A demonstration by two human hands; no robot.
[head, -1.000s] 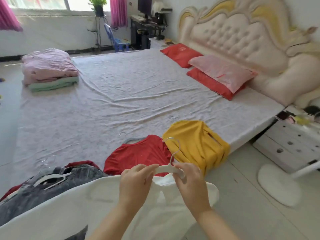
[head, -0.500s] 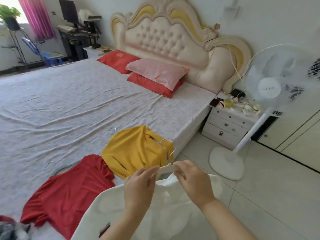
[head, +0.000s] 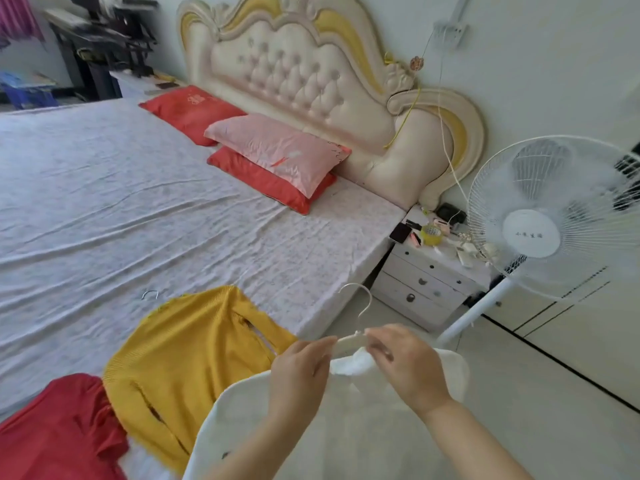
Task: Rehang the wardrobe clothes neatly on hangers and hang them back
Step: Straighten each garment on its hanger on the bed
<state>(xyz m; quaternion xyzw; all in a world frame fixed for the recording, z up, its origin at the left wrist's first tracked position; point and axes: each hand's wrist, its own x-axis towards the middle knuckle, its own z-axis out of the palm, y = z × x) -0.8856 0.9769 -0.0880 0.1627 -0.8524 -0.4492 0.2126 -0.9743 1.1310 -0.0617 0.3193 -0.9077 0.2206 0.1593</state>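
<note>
- We find the white hanger (head: 349, 341) held in the air just beside the near edge of the bed (head: 138, 209), its metal hook pointing up.
- The left hand (head: 299, 374) grips the hanger's left arm; its fingers (head: 322, 344) are curled and clamped on it.
- The right hand (head: 407, 370) pinches the hanger's right arm close to the hook; its fingers (head: 379, 342) are clamped on it.
- We see a white garment (head: 346, 434) hanging below both hands, its collar at the middle of the hanger.
- A yellow sweater (head: 194, 362) lies flat on the bed near the edge, left of the hands; a red garment (head: 59, 431) lies touching it.
- A second metal hook (head: 150, 294) shows on the sheet just beyond the sweater.
- We note a standing fan (head: 550, 220) and a white nightstand (head: 426, 282) to the right of the bed.
</note>
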